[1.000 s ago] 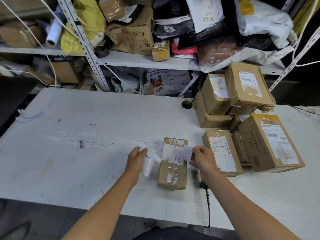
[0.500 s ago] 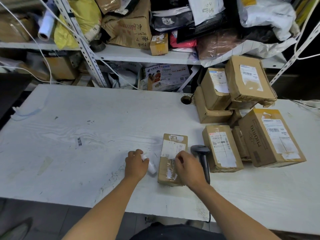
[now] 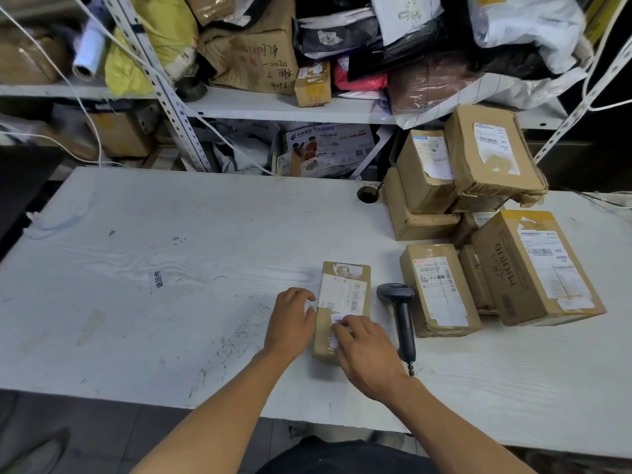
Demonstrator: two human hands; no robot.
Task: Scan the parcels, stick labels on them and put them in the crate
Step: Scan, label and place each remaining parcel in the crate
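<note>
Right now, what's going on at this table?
A person is labelling a small cardboard parcel on the white table. The right hand presses a small white label onto its top; the left hand steadies its side. The scanner lies beside it, with more boxes stacked to the right.

A brown parcel (image 3: pixel 343 302) with a white, black-barcoded label (image 3: pixel 342 295) is being seen between the hands; a black scanner (image 3: pixel 402 316) is being shown just right of them.
</note>
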